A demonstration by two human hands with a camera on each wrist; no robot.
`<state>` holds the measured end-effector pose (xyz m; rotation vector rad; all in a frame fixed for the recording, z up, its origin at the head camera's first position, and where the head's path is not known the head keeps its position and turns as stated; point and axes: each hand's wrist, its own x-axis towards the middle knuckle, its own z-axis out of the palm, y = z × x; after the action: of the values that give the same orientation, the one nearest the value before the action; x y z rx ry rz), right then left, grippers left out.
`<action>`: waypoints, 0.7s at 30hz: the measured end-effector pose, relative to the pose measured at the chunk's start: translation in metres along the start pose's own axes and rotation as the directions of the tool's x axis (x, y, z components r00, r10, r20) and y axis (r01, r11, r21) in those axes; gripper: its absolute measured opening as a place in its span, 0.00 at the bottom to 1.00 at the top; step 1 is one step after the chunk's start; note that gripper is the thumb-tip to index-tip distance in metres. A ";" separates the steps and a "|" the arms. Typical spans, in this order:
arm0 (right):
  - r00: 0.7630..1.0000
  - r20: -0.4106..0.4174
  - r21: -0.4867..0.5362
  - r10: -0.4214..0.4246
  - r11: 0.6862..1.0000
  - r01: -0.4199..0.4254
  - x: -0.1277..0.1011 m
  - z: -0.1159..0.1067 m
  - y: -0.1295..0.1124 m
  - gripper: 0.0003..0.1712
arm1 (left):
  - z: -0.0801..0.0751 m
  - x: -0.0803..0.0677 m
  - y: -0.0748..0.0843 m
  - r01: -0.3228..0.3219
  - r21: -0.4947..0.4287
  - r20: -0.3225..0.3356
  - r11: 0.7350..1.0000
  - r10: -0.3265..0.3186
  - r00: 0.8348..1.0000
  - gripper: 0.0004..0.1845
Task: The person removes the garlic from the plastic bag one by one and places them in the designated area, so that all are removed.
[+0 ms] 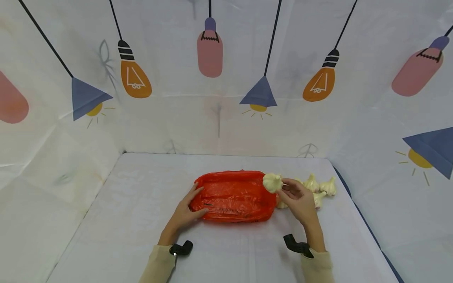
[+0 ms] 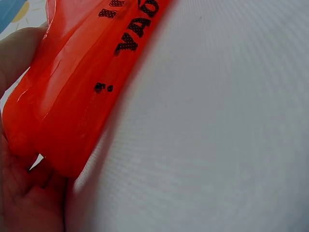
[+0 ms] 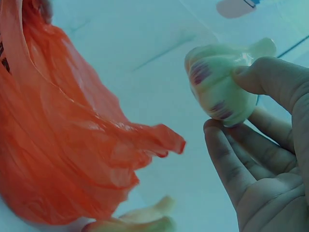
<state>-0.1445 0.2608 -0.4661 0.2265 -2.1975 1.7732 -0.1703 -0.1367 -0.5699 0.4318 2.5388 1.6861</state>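
A red plastic bag with black print lies on the table, its mouth spread wide. My left hand grips its left end, thumb and fingers round the edge; the left wrist view shows the bag's printed side close up. Between thumb and fingertips, my right hand pinches a garlic bulb just above the bag's right end. In the right wrist view purple streaks mark this bulb, clear of the bag's edge. More garlic bulbs sit right of the bag, partly hidden behind the right hand.
A white cloth covers the table. Pale curtains with printed lamps and bulbs enclose it at the back and both sides. Black camera mounts are strapped to both wrists.
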 end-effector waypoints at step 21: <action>0.974 -0.201 0.027 0.102 0.995 -0.098 -0.029 -0.044 0.003 0.23 | 0.000 0.000 0.001 0.010 0.014 0.003 1.000 -0.010 1.000 0.44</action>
<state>-0.1123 0.3020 -0.4700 -0.0601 -2.0831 1.7810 -0.1696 -0.1365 -0.5688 0.4216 2.5475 1.6641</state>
